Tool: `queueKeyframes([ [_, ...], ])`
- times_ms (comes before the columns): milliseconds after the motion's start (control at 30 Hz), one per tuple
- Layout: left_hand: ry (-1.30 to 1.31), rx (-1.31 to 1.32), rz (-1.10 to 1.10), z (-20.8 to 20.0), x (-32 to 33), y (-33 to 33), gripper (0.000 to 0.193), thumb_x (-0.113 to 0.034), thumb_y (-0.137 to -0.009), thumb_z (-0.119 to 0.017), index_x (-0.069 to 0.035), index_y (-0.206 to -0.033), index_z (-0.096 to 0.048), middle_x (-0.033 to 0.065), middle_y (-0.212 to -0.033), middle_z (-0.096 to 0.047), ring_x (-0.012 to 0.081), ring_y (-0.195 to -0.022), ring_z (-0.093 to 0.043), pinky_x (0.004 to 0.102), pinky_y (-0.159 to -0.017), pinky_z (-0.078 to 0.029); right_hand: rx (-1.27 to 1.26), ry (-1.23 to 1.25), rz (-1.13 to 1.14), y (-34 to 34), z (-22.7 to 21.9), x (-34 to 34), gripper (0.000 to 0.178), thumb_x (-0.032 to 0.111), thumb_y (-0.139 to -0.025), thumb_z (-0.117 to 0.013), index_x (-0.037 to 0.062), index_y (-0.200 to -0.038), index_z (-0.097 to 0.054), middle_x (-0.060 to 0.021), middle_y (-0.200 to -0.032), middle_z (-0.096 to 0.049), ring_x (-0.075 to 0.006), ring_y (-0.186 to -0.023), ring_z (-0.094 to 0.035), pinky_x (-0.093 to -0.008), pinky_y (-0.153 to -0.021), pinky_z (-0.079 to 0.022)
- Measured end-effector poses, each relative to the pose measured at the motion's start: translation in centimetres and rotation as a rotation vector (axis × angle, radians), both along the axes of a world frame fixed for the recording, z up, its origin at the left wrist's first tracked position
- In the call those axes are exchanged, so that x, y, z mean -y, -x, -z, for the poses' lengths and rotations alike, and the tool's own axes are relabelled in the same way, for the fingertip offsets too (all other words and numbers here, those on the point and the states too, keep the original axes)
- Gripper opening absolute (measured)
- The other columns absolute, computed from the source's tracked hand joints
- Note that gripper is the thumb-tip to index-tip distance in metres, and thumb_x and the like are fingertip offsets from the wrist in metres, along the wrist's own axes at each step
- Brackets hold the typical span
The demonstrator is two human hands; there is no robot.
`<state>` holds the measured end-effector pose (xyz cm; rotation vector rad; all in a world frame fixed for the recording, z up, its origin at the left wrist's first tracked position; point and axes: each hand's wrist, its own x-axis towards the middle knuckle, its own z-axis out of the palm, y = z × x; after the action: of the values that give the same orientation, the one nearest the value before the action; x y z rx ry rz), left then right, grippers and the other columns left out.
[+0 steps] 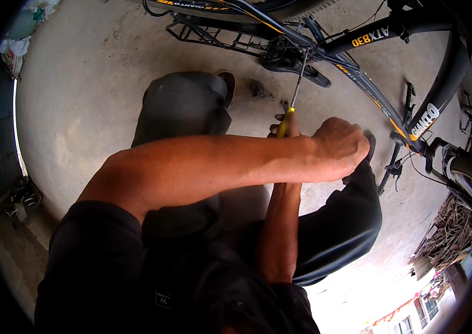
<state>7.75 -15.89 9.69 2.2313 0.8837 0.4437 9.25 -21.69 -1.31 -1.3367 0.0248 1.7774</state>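
My right hand is closed around the yellow handle of a screwdriver. Its long metal shaft points up to the black and orange bicycle frame, with the tip at a joint of the tubes; whether it touches cannot be made out. My left arm reaches across over the right forearm. At its end, my left hand is curled into a fist beside my right leg, its fingers turned from view. What it holds, if anything, is hidden.
A black rear rack and a tyre lie at the top. At right are the bicycle's other wheel and a pile of sticks. Dark crumbs lie on the concrete floor.
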Motion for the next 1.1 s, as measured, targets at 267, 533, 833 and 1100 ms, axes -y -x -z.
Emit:
queueKeyframes([
  [267, 0.059, -0.003, 0.120, -1.0, -0.6, -0.5, 0.012, -0.006, -0.070, -0.058, 0.003, -0.079, -0.060, 0.0227, -0.081, -0.060, 0.0351, -0.072, -0.064, 0.0432, -0.065, -0.050, -0.103, -0.073, 0.055, -1.2, 0.4, 0.4, 0.034, 0.039, -0.094, -0.053, 0.0069, -0.103, -0.056, -0.0038, -0.063, -0.052, -0.0112, -0.050, -0.046, -0.0237, -0.045, -0.041],
  [533, 0.053, -0.058, 0.076, -1.5, -0.4, -0.6, 0.011, -0.013, -0.066, -0.070, -0.005, -0.074, -0.069, 0.0174, -0.080, -0.067, 0.0310, -0.078, -0.067, 0.0404, -0.067, -0.052, 0.040, -0.085, 0.019, -1.6, 0.3, -0.3, 0.033, 0.039, -0.095, -0.052, 0.0069, -0.104, -0.056, -0.0038, -0.064, -0.052, -0.0112, -0.050, -0.046, -0.0237, -0.045, -0.041],
  [833, 0.067, -0.042, 0.103, -1.9, -0.7, -0.1, 0.012, -0.010, -0.067, -0.066, -0.002, -0.076, -0.066, 0.0199, -0.080, -0.064, 0.0328, -0.076, -0.066, 0.0415, -0.065, -0.051, 0.101, -0.092, 0.002, -1.8, 0.1, -0.7, 0.033, 0.039, -0.095, -0.051, 0.0069, -0.104, -0.056, -0.0037, -0.065, -0.052, -0.0112, -0.050, -0.046, -0.0238, -0.045, -0.041],
  [1100, 0.027, -0.021, 0.088, -1.3, -0.6, -0.4, 0.011, -0.011, -0.067, -0.066, -0.003, -0.074, -0.069, 0.0200, -0.075, -0.066, 0.0332, -0.073, -0.067, 0.0419, -0.065, -0.051, 0.128, -0.067, -0.020, -1.4, -0.1, -0.4, 0.033, 0.038, -0.096, -0.050, 0.0070, -0.105, -0.056, -0.0037, -0.065, -0.052, -0.0111, -0.050, -0.045, -0.0238, -0.045, -0.040],
])
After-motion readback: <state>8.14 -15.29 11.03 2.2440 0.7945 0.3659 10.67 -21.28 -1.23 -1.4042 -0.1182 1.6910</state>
